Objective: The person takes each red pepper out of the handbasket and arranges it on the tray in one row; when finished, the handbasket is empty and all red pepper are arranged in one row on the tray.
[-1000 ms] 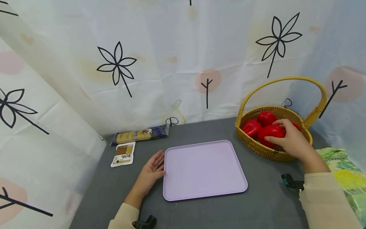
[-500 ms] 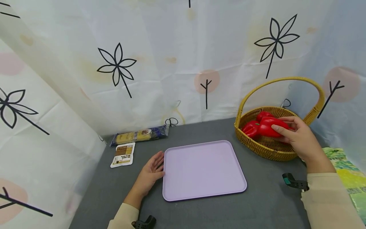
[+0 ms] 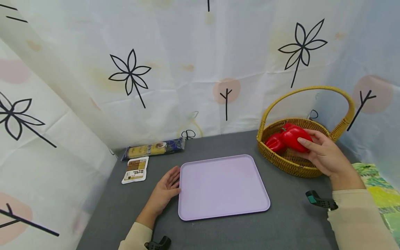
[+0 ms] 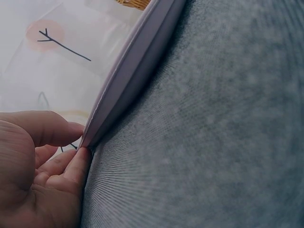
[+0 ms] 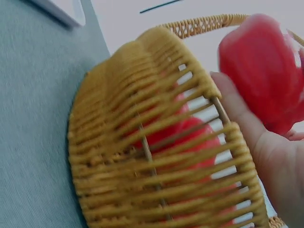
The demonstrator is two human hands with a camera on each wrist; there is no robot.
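Right hand [image 3: 328, 154] clasps a glossy red bell pepper [image 3: 295, 138], probably light, slippery, best held mid-body; lilac rectangular tray [image 3: 223, 187] against relaxed left hand [image 3: 164, 189].

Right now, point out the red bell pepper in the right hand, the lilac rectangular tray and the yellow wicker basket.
Held red bell pepper [image 3: 294, 138], head view: middle of its side.
Lilac rectangular tray [image 3: 224, 187], head view: its bare middle.
Yellow wicker basket [image 3: 282, 164], head view: its front wall.

The pepper [image 3: 295, 139] is glossy and smooth, the basket [image 3: 289, 168] rough wicker, the tray [image 3: 223, 187] matt plastic.
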